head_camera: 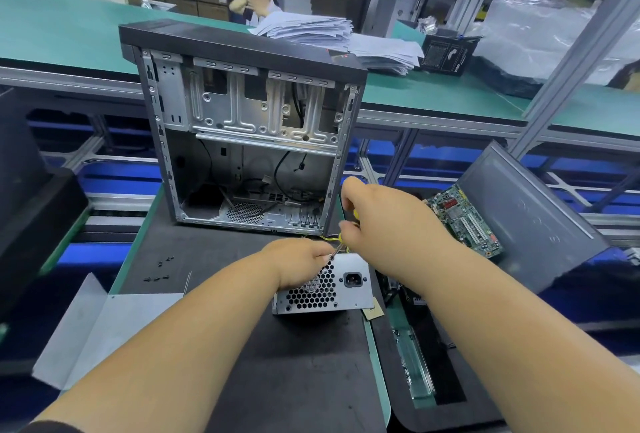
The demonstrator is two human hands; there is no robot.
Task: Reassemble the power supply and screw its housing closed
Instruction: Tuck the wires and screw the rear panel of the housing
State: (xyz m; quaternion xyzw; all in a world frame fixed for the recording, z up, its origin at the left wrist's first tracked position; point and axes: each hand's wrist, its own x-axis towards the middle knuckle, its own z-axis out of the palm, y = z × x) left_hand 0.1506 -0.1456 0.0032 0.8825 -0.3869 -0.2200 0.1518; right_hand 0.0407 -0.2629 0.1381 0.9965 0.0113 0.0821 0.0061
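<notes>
A grey metal power supply (343, 289) with a honeycomb grille and a black mains socket stands on the black mat, in front of an open computer case (242, 141). My left hand (298, 261) rests on its top left corner, fingers closed around the upper edge. My right hand (381, 221) grips a yellow-handled screwdriver (341, 242) whose metal tip points down at the top edge of the housing beside my left fingers. Yellow wires show just behind the unit. Several small black screws (159, 273) lie loose on the mat to the left.
A grey metal side panel (104, 318) lies at the lower left. A green motherboard (464, 221) leans on a dark panel (530, 221) at the right. A paper stack (332, 37) and a person sit behind on the far green bench. A dark monitor-like object (31, 211) stands left.
</notes>
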